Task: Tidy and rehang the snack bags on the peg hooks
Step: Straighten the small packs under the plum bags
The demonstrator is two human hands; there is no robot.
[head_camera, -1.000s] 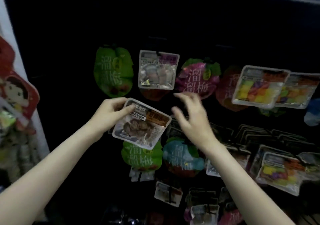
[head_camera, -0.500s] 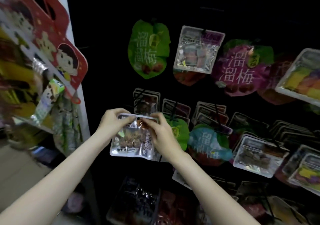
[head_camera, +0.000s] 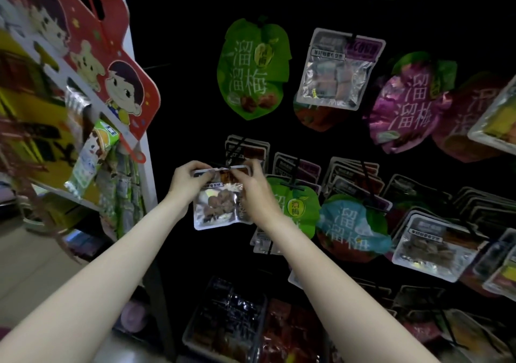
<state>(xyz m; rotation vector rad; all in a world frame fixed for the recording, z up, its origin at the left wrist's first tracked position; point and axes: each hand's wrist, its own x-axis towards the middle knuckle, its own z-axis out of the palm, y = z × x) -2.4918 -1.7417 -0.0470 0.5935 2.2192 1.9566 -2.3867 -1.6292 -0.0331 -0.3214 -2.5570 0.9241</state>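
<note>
A clear snack bag (head_camera: 216, 207) with brown pieces and an orange label hangs upright between my hands. My left hand (head_camera: 186, 182) pinches its top left corner. My right hand (head_camera: 252, 192) pinches the top edge near the middle and covers the bag's right side. The bag's top sits at the tip of a black peg hook (head_camera: 223, 165), in front of a stack of similar bags (head_camera: 247, 149). Whether the hook passes through the bag's hole is hidden by my fingers.
The dark peg wall carries a green leaf-shaped bag (head_camera: 252, 68), a clear purple-labelled bag (head_camera: 337, 68), a purple leaf bag (head_camera: 409, 101) and a blue one (head_camera: 353, 227). A red cartoon display rack (head_camera: 92, 50) juts out at the left. Bins of packets (head_camera: 227, 323) stand below.
My right hand came over and took hold of the bag's top edge. Both hands turned the bag upright and carried it down-left to the leftmost hook of the middle row.
</note>
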